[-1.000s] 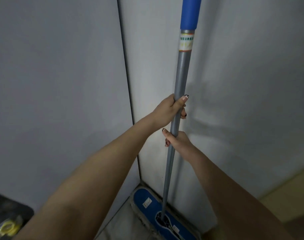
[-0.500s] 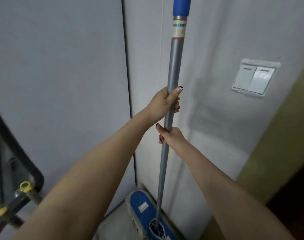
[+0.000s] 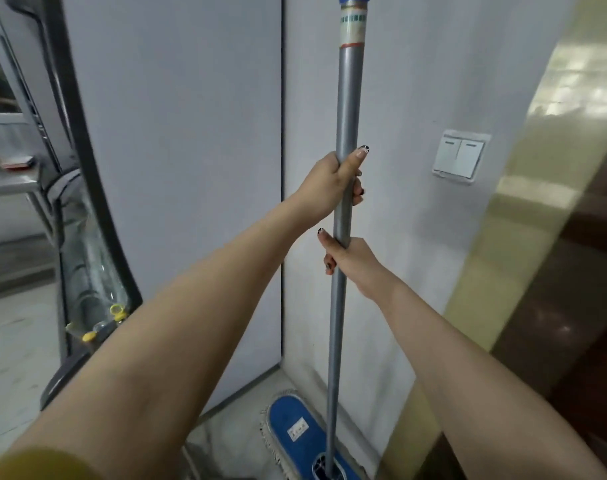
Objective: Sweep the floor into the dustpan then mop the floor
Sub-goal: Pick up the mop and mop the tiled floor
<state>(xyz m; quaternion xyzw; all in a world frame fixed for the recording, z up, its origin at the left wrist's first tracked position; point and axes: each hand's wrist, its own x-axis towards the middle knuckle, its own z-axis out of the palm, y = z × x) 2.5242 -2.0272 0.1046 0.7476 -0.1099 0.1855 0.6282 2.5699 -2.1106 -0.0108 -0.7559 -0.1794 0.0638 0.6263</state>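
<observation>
Mopping seems barely begun (no dustpan in view): left hand (image 3: 331,183) above right hand (image 3: 355,261), fingers (image 3: 357,192) of both curled round the upright mop handle (image 3: 347,109), mop head (image 3: 295,434) on the floor (image 3: 14,358) at 6 o'clock.

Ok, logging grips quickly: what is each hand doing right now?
Left hand: closed, gripping the mop handle.
Right hand: closed, gripping the mop handle just below the left.
</observation>
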